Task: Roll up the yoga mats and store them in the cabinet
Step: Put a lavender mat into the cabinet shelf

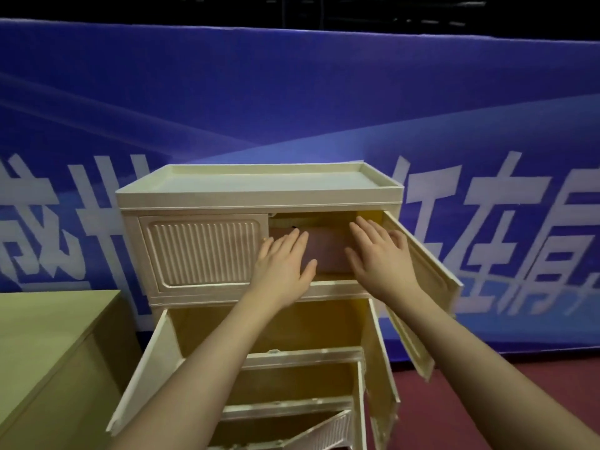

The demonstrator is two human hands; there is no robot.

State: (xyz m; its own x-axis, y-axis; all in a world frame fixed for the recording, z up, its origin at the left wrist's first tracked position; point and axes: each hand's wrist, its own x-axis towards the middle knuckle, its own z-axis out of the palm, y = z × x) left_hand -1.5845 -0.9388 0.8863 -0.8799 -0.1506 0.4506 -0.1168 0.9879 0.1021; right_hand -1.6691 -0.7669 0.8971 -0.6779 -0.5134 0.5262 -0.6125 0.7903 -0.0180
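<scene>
Head camera looks at a cream plastic cabinet (pixel 259 193) that stands before a blue banner (pixel 292 92) with big white characters. In the top row of the cabinet the left door (pixel 203 251) is closed and the right door (pixel 422 271) is swung out to the right. Inside this open compartment lies a pink rolled mat (pixel 328 251); it fills most of the opening, and its ends are hidden behind the hands and the closed door.

Both arms reach forward to that opening. The left hand (pixel 285 264) has straight fingers, a little spread, and the palm faces the mat at its left part; it seems to press on the mat, but I cannot tell for sure if it touches. The right hand (pixel 378 254) is also flat with straight fingers, placed at the right part of the mat, just beside the open door. Neither hand grips anything.

Below, the lower compartments of the cabinet have their doors open too, and the inside walls look yellow. At the left stands a wooden box (pixel 48 345), and the floor (pixel 519 401) at the right is dark red.
</scene>
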